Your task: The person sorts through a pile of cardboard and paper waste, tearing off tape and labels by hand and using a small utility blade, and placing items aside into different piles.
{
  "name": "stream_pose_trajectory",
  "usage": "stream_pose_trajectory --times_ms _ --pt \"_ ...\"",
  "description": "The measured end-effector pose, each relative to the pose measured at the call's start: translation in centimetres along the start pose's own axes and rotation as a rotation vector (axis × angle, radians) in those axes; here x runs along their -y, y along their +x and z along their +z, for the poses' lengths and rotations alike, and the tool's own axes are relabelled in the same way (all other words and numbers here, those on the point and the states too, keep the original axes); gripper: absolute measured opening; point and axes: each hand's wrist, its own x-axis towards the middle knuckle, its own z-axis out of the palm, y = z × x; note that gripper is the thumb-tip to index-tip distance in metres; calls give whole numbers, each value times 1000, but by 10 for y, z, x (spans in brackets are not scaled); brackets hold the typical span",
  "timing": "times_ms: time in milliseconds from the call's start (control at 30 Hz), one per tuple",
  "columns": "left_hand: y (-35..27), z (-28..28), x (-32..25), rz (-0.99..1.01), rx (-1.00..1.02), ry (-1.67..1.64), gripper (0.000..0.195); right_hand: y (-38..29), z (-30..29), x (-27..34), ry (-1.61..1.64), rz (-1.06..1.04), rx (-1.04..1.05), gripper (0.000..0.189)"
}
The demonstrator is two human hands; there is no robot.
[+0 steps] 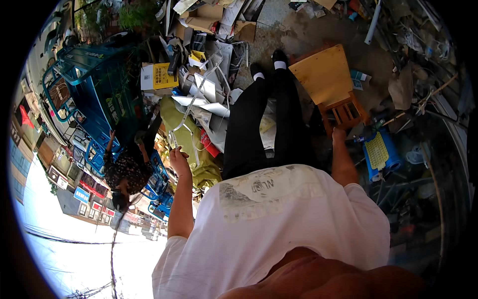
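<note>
My left hand [179, 161] is raised at the left, its fingers closed on a long white strip [192, 101]. The strip, which looks like plastic strapping, runs up over the scrap pile and loops back down below the hand. On the other side, my right hand [338, 135] grips the end of the slatted back of a wooden chair [319, 76]. Its broad flat board tilts up beside my legs, and the slatted part lies nearest the hand. The hand's fingertips are partly hidden against the wood.
Flattened cardboard [205, 18], a yellow-and-white box [160, 76] and an olive sack [173, 130] crowd the left side. Beyond them, a person in a patterned top [129, 168] is beside a blue cargo tricycle [93, 93]. At right are a blue container [382, 155] and loose sticks [440, 88].
</note>
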Motion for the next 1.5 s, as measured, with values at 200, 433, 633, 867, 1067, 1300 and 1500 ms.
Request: stream_pose_trajectory --times_ms 200,433,633,867,1067,1300,1500 --pt "11 -3 14 55 17 81 22 87 51 -95 -1089 -509 -131 33" --pt "26 -4 8 13 65 -47 23 11 22 -78 -152 -160 -154 29" --pt "38 2 -9 169 64 -45 23 -190 42 64 23 -921 -329 37" --pt "53 -35 -74 292 61 -123 25 -377 101 104 -110 -1943 -106 44" --pt "76 -51 -91 380 27 -232 23 -449 88 76 -66 -1876 116 37" --pt "87 -9 -106 399 -2 -82 21 -454 31 64 644 -1212 348 33" --pt "86 43 -171 552 -116 68 23 -444 -29 124 552 -1257 377 35"
